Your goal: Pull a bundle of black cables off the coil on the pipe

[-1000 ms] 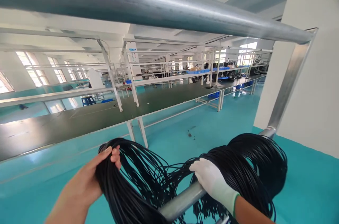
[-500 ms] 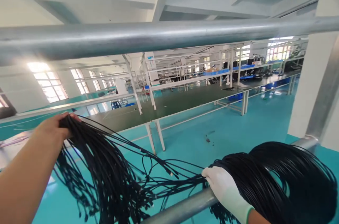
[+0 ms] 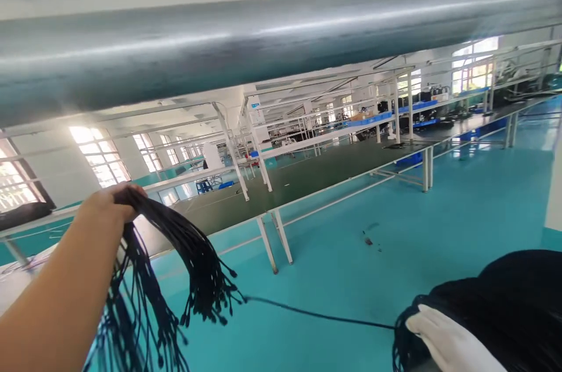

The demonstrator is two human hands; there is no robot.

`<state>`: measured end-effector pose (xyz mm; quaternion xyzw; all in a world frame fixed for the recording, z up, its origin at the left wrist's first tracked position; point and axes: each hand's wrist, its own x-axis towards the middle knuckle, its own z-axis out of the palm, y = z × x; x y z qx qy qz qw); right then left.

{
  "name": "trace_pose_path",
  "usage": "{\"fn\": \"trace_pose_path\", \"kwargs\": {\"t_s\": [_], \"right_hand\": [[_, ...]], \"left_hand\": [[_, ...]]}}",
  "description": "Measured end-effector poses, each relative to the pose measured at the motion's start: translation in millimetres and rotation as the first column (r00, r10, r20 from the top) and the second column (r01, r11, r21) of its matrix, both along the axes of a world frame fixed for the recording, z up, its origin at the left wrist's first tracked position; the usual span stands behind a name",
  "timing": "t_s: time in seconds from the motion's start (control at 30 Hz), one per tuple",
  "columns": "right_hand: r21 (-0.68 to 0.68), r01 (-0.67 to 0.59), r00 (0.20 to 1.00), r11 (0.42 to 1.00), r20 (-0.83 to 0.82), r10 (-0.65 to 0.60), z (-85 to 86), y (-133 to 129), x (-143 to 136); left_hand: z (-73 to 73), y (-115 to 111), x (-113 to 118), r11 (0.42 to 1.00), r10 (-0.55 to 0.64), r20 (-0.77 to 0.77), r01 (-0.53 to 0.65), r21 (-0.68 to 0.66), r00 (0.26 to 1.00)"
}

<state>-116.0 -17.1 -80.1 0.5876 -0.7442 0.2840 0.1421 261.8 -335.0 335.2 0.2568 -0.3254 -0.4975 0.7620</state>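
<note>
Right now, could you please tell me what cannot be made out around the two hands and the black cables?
- Head view: the bare left hand grips a bundle of thin black cables; its fingers are hidden behind the hand.
- The white-gloved right hand on the large black cable coil is cut off by the bottom edge.
- The coil's support is out of frame.
- Items on the far long green workbench are too small.

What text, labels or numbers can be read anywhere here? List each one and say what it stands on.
None can be read.
White sign with a blue band on a far bench post: too small and blurred.
Black cable bundle in the left hand: no print shows.
White glove on the right hand: no print shows.
</note>
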Motion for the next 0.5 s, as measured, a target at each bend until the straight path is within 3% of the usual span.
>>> {"fn": "trace_pose_path", "kwargs": {"t_s": [0.13,0.2,0.27,0.33,0.37,0.4,0.43,0.47,0.5], "right_hand": [[-0.009,0.143,0.990,0.990,0.007,-0.143,-5.3,0.2,-6.2],[0.005,0.183,0.983,0.983,0.001,-0.183,6.5,-1.3,-1.2],[-0.020,0.142,0.989,0.990,0.036,-0.141,28.7,-6.8,17.9],[-0.074,-0.035,0.988,0.997,0.149,0.046,59.3,-16.6,54.8],[-0.092,-0.179,0.951,0.980,0.238,0.196,77.0,-22.2,78.3],[-0.104,-0.359,0.866,0.927,0.334,0.373,95.7,-27.3,103.0],[-0.095,-0.542,0.748,0.835,0.399,0.530,115.1,-31.3,126.8],[-0.083,-0.656,0.633,0.750,0.482,0.606,134.5,-33.5,147.8],[-0.103,-0.651,0.578,0.752,0.575,0.579,153.2,-34.0,164.6]], "left_hand": [[12.3,-20.1,12.2,0.978,0.010,-0.121,0.015,0.206,0.993],[18.1,-17.5,14.0,0.976,0.001,-0.149,0.032,0.216,0.989],[20.5,-7.6,9.9,0.977,-0.030,-0.160,0.063,0.203,0.987],[18.8,7.2,-0.3,0.980,-0.075,-0.171,0.104,0.171,0.982],[16.9,15.5,-7.4,0.981,-0.096,-0.178,0.124,0.152,0.979],[14.7,23.8,-15.3,0.980,-0.119,-0.185,0.145,0.134,0.975],[12.5,31.6,-23.7,0.979,-0.139,-0.192,0.164,0.118,0.971],[10.5,38.7,-32.2,0.978,-0.158,-0.198,0.181,0.105,0.967],[9.0,44.7,-40.3,0.976,-0.174,-0.204,0.196,0.094,0.963]]}}
